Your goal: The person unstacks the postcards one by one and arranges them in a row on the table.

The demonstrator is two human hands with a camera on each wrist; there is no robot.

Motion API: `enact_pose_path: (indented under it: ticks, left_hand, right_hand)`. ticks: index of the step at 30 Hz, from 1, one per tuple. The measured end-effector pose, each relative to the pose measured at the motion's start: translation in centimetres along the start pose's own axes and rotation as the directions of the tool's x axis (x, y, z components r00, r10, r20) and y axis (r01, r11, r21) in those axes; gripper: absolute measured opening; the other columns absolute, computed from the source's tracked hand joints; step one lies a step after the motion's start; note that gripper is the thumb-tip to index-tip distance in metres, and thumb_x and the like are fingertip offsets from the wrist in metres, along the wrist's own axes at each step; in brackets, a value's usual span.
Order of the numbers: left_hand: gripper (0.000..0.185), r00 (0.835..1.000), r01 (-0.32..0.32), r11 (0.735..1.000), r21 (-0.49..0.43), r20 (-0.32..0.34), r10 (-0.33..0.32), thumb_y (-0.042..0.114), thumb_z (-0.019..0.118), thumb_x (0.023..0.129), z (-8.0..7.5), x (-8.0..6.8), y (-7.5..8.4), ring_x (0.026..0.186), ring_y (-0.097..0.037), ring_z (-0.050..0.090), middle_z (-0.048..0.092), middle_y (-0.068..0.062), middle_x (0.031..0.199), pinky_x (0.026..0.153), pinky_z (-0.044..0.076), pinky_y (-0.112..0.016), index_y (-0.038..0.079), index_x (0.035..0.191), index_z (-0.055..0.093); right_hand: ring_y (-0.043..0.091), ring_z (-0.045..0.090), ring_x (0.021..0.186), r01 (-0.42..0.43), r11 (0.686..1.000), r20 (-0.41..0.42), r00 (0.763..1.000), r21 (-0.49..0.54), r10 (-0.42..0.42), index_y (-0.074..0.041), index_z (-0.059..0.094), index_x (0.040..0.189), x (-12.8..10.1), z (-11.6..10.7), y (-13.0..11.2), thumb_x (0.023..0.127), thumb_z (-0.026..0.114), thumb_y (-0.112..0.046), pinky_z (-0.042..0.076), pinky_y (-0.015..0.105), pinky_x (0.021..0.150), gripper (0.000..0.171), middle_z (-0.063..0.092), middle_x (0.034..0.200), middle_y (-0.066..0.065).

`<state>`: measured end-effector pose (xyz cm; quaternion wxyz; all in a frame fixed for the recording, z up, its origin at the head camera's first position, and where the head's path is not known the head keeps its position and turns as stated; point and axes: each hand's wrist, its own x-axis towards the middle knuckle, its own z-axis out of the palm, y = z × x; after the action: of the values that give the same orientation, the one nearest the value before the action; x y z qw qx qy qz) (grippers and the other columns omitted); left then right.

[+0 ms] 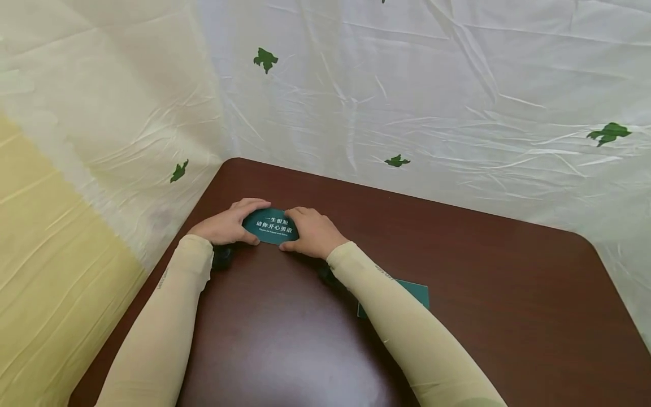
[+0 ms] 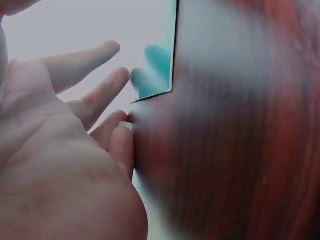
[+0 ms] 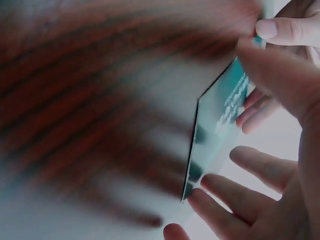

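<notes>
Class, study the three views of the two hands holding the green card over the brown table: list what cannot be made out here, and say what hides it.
- Second green card, head view: mostly covered by the right forearm; its print unseen.
- Held green card, small lower line of print: too small in the head view, blurred in the right wrist view.
- Dark objects under both wrists, head view: hidden by sleeves.
- Left hand grip, left wrist view: blurred.

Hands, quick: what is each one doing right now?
Left hand: holding the left end of the green card, fingers curled round its edge.
Right hand: gripping the card's right end, thumb at its near edge.
</notes>
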<state>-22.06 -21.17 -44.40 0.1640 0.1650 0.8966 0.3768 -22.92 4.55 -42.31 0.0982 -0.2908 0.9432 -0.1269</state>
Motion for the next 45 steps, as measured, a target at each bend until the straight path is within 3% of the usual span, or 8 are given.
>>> enact_pose_path:
  ticks: [5,10,15,18,22,25,30,45]
  left_hand:
    - [0.098,1.0,-0.024,0.999,-0.03,0.004,0.024,0.026,0.085,0.09,0.0,1.1,-0.1,0.162,-0.038,0.02,0.015,-0.006,0.181,0.125,0.033,-0.065,0.02,0.171,0.031]
    - [0.102,0.999,-0.022,0.999,-0.034,-0.038,0.02,0.04,0.087,0.088,-0.1,1.6,0.2,0.163,-0.038,0.018,0.015,-0.005,0.182,0.125,0.031,-0.067,0.02,0.171,0.031]
    - [0.099,0.983,-0.1,0.995,-0.005,-0.154,0.098,0.047,0.086,0.091,0.8,1.4,3.0,0.162,-0.034,0.029,0.031,-0.004,0.177,0.125,0.036,-0.066,0.022,0.171,0.033]
    - [0.096,0.974,-0.186,0.982,0.04,-0.128,0.189,0.047,0.086,0.092,3.5,0.9,7.1,0.16,-0.029,0.038,0.039,-0.001,0.173,0.126,0.039,-0.06,0.023,0.17,0.035]
    - [0.097,0.955,-0.297,0.944,0.145,0.048,0.293,0.051,0.085,0.091,8.8,0.3,11.8,0.159,-0.027,0.042,0.044,0.0,0.17,0.129,0.036,-0.057,0.02,0.17,0.036]
    - [0.101,0.938,-0.335,0.919,0.21,0.164,0.304,0.053,0.086,0.09,12.3,0.0,14.1,0.158,-0.026,0.042,0.045,-0.001,0.169,0.131,0.033,-0.054,0.018,0.17,0.035]
    - [0.105,0.935,-0.331,0.91,0.25,0.214,0.282,0.047,0.091,0.085,15.4,0.0,16.5,0.155,-0.025,0.044,0.046,-0.003,0.168,0.13,0.033,-0.05,0.015,0.169,0.036]
    - [0.097,0.925,-0.378,0.875,0.304,0.177,0.338,0.043,0.09,0.088,17.5,0.1,16.8,0.143,-0.026,0.052,0.054,-0.006,0.157,0.125,0.038,-0.051,0.01,0.166,0.042]
  right_hand:
    - [0.034,0.043,0.158,-0.05,0.998,-0.048,0.998,0.025,0.051,-0.015,0.044,0.166,-2.5,-0.6,1.8,0.095,0.078,-0.057,0.042,0.061,0.124,0.089,0.041,0.173,0.012]
    - [0.036,0.043,0.159,-0.086,0.995,-0.131,0.987,0.047,0.092,-0.012,0.046,0.164,-8.0,-1.4,3.9,0.096,0.078,-0.055,0.038,0.061,0.127,0.087,0.043,0.172,0.011]
    - [0.036,0.047,0.155,-0.084,0.991,-0.181,0.978,0.106,0.102,-0.012,0.051,0.161,-14.7,-1.0,5.8,0.092,0.083,-0.054,0.04,0.061,0.125,0.087,0.049,0.169,0.009]
    - [0.035,0.046,0.156,-0.077,0.983,-0.178,0.978,0.166,0.107,-0.015,0.05,0.162,-18.6,-0.5,7.6,0.089,0.086,-0.054,0.041,0.061,0.123,0.09,0.048,0.169,0.007]
    - [0.035,0.045,0.156,-0.11,0.968,-0.185,0.971,0.226,0.154,-0.018,0.05,0.162,-22.8,0.1,9.6,0.083,0.092,-0.052,0.043,0.062,0.122,0.095,0.047,0.169,0.004]
    - [0.037,0.045,0.155,-0.135,0.961,-0.181,0.967,0.241,0.181,-0.019,0.051,0.161,-25.0,0.5,10.6,0.079,0.096,-0.048,0.043,0.064,0.12,0.098,0.047,0.169,0.005]
    - [0.037,0.045,0.154,-0.159,0.958,-0.136,0.971,0.24,0.196,-0.018,0.052,0.16,-27.2,0.7,11.8,0.079,0.097,-0.042,0.044,0.064,0.119,0.096,0.048,0.168,0.006]
    - [0.03,0.054,0.147,-0.148,0.957,-0.178,0.964,0.249,0.195,-0.017,0.058,0.155,-27.1,1.6,11.9,0.084,0.095,-0.035,0.051,0.054,0.116,0.082,0.058,0.159,0.003]
